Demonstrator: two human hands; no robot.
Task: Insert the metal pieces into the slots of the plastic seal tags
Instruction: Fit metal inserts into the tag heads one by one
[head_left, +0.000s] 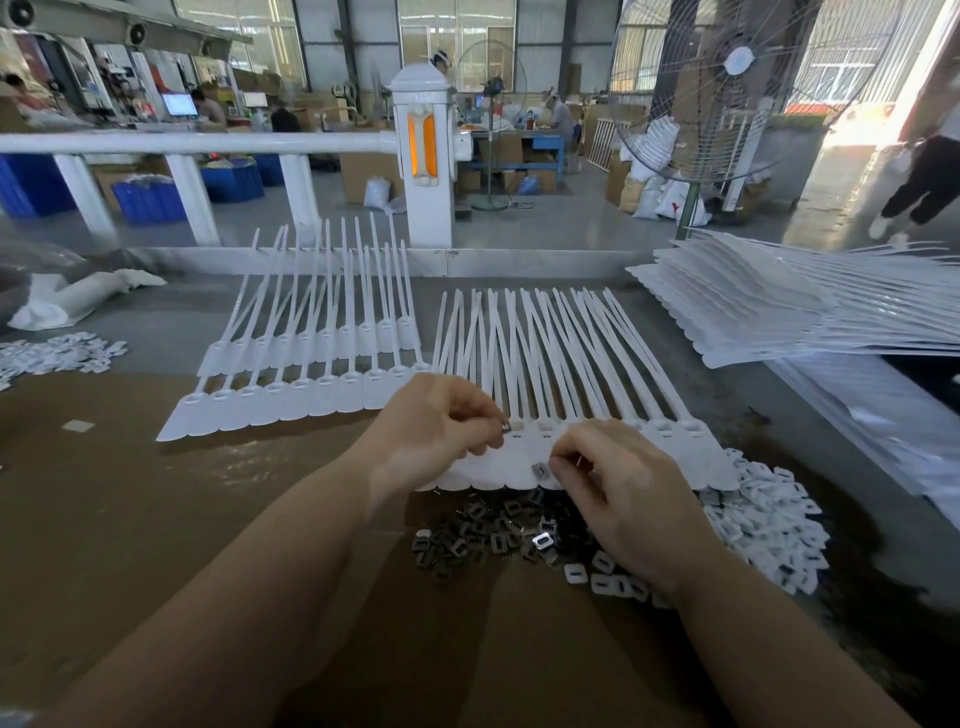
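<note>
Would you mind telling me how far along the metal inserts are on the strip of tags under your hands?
Done: I cannot tell which slots are already filled. In hand: the left hand pinches a metal piece at a slot of the near strip of seal tags, and the right hand pinches another. Left: the strip's rightmost slots look open, and a pile of metal pieces remains.

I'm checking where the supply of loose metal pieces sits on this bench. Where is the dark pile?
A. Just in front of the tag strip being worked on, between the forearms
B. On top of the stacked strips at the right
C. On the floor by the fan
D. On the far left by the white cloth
A: the pile of dark metal pieces lies on the cardboard directly below the near edge of the tag strip, between both forearms.
</note>
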